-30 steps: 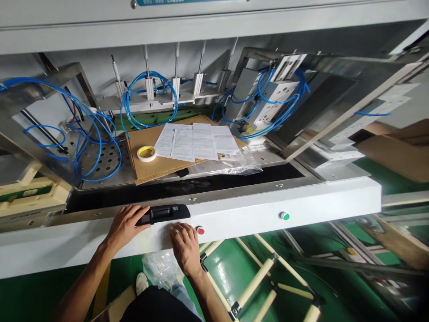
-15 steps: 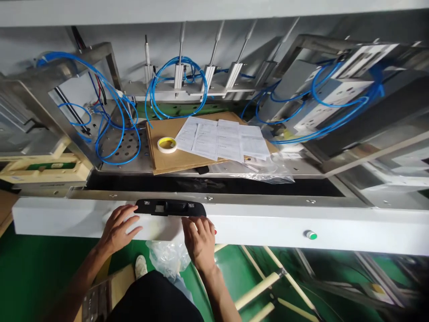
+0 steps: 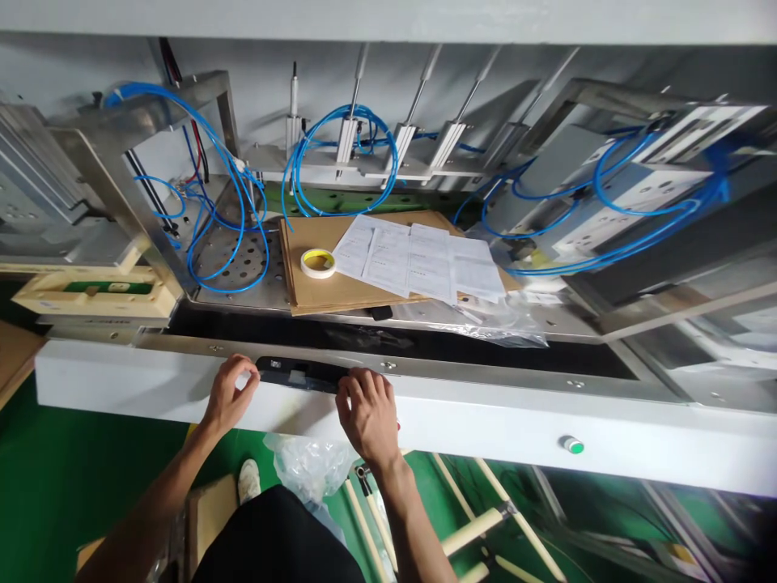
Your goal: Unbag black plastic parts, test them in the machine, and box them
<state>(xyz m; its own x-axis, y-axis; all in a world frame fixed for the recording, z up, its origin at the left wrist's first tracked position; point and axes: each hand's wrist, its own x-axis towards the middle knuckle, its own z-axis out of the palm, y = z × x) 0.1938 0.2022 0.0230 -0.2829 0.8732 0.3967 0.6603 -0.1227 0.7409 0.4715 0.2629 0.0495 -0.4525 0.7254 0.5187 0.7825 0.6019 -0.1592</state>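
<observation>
A long black plastic part (image 3: pixel 303 373) lies on the top edge of the white machine rail (image 3: pixel 486 421). My left hand (image 3: pixel 227 392) pinches its left end with curled fingers. My right hand (image 3: pixel 367 409) grips its right end, fingers bent over the part. A clear plastic bag (image 3: pixel 307 465) hangs below the rail between my arms.
Behind the rail a cardboard sheet (image 3: pixel 316 287) carries a tape roll (image 3: pixel 318 262) and printed papers (image 3: pixel 418 261). Blue air hoses (image 3: pixel 224 202) loop over a perforated metal plate. A green button (image 3: pixel 571 444) sits on the rail at right. Green floor and roller tubes lie below.
Both hands moved from resting on the rail's face up to the ends of the black part. The camera view swung leftward and the red button is now hidden by my right hand.
</observation>
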